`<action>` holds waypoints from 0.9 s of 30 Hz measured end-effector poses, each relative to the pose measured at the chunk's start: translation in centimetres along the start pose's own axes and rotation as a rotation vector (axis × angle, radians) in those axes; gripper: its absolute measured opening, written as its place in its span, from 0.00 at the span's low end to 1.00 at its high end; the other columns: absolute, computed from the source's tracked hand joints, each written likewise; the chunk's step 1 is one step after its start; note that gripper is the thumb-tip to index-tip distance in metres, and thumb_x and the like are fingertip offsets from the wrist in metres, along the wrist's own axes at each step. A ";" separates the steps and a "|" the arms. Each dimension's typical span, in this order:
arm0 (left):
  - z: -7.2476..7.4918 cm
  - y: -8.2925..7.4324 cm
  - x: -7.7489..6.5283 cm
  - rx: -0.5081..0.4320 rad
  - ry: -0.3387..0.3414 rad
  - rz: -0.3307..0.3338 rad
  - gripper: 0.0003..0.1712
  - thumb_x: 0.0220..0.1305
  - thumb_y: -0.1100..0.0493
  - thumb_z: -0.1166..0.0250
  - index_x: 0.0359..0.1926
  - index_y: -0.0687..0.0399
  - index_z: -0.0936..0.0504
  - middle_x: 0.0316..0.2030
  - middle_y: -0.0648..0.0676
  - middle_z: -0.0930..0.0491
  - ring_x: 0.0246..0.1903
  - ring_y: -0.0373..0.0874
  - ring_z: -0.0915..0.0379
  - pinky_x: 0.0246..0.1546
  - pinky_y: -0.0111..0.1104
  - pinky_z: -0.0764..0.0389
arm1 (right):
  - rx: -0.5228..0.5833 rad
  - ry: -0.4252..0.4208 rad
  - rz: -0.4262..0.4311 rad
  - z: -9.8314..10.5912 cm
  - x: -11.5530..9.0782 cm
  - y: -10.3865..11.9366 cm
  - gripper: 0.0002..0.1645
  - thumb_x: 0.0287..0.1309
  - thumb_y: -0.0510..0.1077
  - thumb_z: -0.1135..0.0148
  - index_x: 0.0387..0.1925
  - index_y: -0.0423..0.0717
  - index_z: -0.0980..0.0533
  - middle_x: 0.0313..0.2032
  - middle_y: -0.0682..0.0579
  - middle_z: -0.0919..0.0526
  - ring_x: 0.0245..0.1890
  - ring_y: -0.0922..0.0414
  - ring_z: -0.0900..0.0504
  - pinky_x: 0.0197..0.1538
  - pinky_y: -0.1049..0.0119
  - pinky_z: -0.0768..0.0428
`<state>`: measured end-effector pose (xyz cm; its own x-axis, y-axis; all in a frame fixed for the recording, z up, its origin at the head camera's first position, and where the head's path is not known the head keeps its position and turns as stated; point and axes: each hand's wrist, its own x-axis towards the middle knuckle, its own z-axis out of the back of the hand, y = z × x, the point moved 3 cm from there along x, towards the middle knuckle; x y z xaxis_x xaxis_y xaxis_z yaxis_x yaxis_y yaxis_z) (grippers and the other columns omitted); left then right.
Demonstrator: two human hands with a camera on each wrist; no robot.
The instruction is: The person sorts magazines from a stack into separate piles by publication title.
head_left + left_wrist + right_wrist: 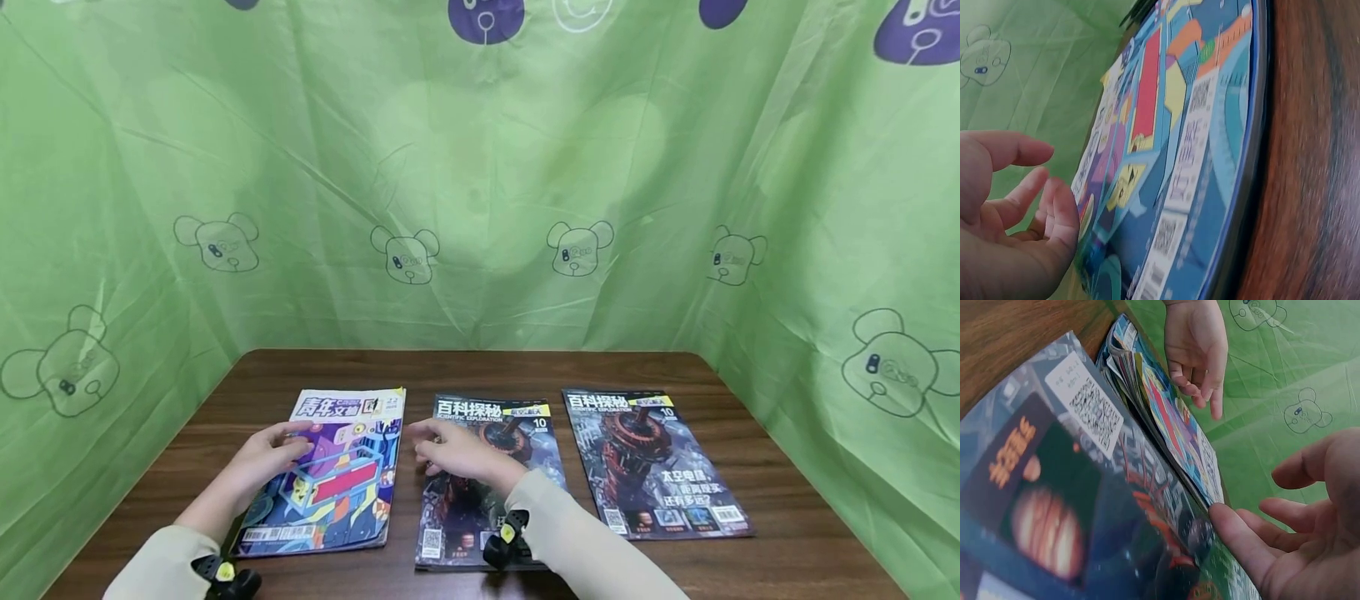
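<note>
Three magazines lie in a row. My left hand (262, 458) hovers at the left edge of the colourful magazine (341, 483), its fingers loosely bent with a gap between thumb and fingertips. In the left wrist view that hand (1019, 215) holds nothing and overlaps the cover's edge. Over the upper left of the middle magazine (453, 508), a dark space-themed one, is my right hand (461, 450), fingers relaxed and pointing left. The right wrist view has this hand (1297, 531) empty, a fingertip right by the cover's edge. Its forearm hides part of that magazine.
A third magazine (652, 467), with the same cover as the middle one, lies at the right. All rest on a dark wooden table (480, 367). Green cloth (480, 167) with bear drawings hangs behind and at both sides. Each wrist wears a small black camera (506, 537).
</note>
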<state>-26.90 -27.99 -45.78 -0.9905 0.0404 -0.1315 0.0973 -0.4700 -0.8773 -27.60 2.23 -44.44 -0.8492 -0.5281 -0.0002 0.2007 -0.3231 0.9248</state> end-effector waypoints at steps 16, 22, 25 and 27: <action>-2.9 -1.8 -0.1 -0.098 0.069 -0.009 0.32 0.71 0.56 0.39 0.71 0.63 0.34 0.56 0.66 0.25 0.47 0.51 0.22 0.48 0.43 0.18 | 0.040 0.014 -0.007 2.4 -1.7 -0.6 0.27 0.74 0.42 0.48 0.69 0.34 0.34 0.62 0.34 0.27 0.51 0.43 0.17 0.46 0.56 0.14; -3.9 -2.2 0.0 -0.115 0.082 -0.023 0.33 0.70 0.54 0.38 0.71 0.62 0.33 0.54 0.63 0.25 0.46 0.52 0.22 0.49 0.44 0.18 | 0.039 -0.010 -0.022 3.3 -2.0 -1.2 0.27 0.73 0.43 0.47 0.68 0.34 0.33 0.62 0.34 0.26 0.49 0.43 0.16 0.45 0.56 0.14; -4.5 -2.3 0.1 -0.146 0.099 -0.028 0.32 0.70 0.56 0.38 0.71 0.62 0.33 0.53 0.63 0.25 0.48 0.52 0.23 0.52 0.45 0.18 | 0.055 -0.019 -0.016 3.8 -2.1 -1.5 0.26 0.73 0.41 0.47 0.67 0.32 0.32 0.60 0.32 0.26 0.49 0.42 0.16 0.45 0.55 0.14; -4.9 -2.5 0.1 -0.175 0.110 -0.033 0.32 0.69 0.58 0.38 0.70 0.63 0.33 0.53 0.64 0.25 0.48 0.52 0.23 0.53 0.45 0.18 | 0.061 -0.022 -0.011 4.1 -2.2 -1.5 0.26 0.73 0.41 0.47 0.67 0.31 0.32 0.60 0.31 0.26 0.49 0.41 0.17 0.45 0.54 0.14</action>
<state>-26.76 -22.46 -45.84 -0.9778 0.1539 -0.1423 0.0897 -0.3064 -0.9477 -27.99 7.12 -44.32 -0.8621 -0.5068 -0.0028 0.1616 -0.2801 0.9463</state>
